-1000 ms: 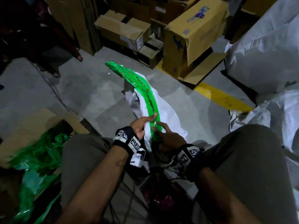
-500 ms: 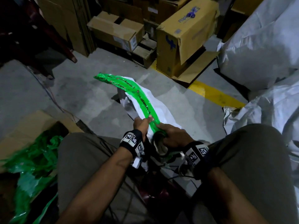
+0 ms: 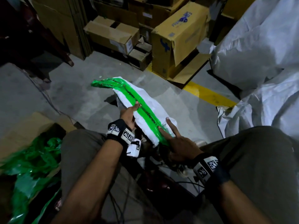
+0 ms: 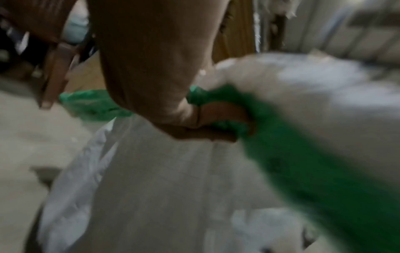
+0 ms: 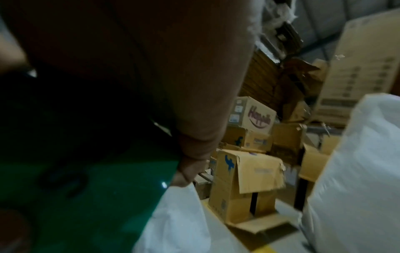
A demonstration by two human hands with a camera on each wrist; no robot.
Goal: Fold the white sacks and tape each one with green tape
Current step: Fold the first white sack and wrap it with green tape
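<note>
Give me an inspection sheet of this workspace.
Surface: grey concrete floor with a yellow line.
Job's things: folded white sack, green tape along it, loose end past the far edge.
Clutter: green scraps in a box, lower left.
Grippers: left hand grips the sack; right hand presses the tape, two fingers straight.
Cables: dark cables between the knees.
Surroundings: cardboard boxes; white sacks at right.
</note>
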